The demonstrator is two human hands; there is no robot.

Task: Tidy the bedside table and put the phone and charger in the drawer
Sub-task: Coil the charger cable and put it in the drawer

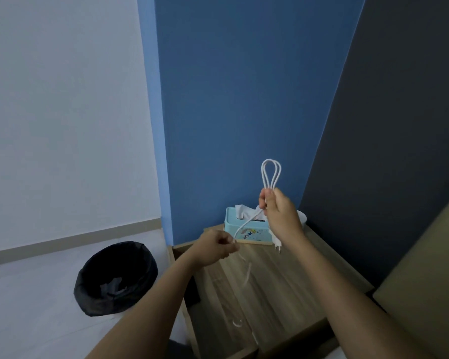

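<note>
Right-hand fingers pinched shut on folded loops of white charger cable, plug dangling below; left-hand fingers closed on the trailing strand, drawn taut between. Both forearms raised above the wooden worktop, near the tissue box. Coiling midway; drawer and phone not identifiable.
</note>
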